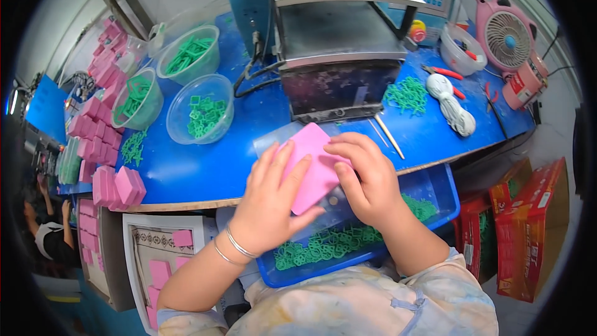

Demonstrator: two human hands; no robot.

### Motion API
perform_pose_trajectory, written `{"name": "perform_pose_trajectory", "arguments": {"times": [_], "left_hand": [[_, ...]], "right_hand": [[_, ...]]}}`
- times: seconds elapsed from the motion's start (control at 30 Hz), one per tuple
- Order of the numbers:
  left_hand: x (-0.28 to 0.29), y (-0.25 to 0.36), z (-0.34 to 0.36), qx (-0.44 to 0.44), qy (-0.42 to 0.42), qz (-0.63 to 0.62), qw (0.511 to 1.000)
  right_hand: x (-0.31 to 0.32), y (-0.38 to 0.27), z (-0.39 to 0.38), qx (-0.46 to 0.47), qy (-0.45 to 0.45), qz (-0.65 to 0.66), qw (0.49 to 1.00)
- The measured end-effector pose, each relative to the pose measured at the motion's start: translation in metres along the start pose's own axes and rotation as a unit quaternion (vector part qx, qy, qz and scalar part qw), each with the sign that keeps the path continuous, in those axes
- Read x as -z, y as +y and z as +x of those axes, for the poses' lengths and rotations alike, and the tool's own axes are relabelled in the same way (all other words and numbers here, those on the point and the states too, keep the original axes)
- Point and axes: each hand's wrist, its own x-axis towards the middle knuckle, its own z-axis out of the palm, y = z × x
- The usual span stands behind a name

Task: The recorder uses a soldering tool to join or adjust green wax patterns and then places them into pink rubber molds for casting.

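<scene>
A flat pink block (314,165), rectangular with rounded corners, is held tilted between my hands over the front edge of the blue table. My left hand (267,190) grips its left side, fingers on the top face and thumb by the lower edge. My right hand (367,177) holds the right side, with fingertips on the upper right edge. Whatever lies under the block is hidden. Below my hands, a blue tray (454,196) holds many small green plastic pieces (329,246). A clear sheet or plate (273,140) shows partly behind the block.
A metal press (339,87) stands directly ahead. Clear bowls (177,130) of green pieces and stacked pink blocks (93,127) are left. To the right are loose green pieces (407,96), a wooden stick (390,137), white cord (457,115), pliers (448,73), a pink fan (507,31) and red cartons (528,230).
</scene>
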Motion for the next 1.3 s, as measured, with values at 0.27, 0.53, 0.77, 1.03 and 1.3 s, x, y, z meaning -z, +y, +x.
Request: {"name": "perform_pose_trajectory", "arguments": {"times": [0.27,0.53,0.77,1.03,1.3], "left_hand": [[0.04,0.016,-0.035,0.167,0.138,-0.594,0.775],[0.033,0.048,-0.068,0.09,0.194,-0.54,0.814],[0.014,0.058,-0.078,0.055,0.289,-0.313,0.903],[0.029,0.06,-0.073,0.083,0.072,-0.593,0.797],[0.017,0.07,-0.072,0.055,0.252,-0.232,0.938]], "right_hand": [[0.023,-0.033,-0.006,0.122,-0.047,0.166,0.977],[0.018,-0.054,-0.029,0.079,-0.081,0.291,0.95],[0.014,-0.06,-0.048,0.072,-0.01,0.196,0.978],[0.011,-0.036,-0.048,0.022,-0.188,0.546,0.816],[0.008,-0.065,-0.063,0.031,0.021,0.186,0.982]]}}
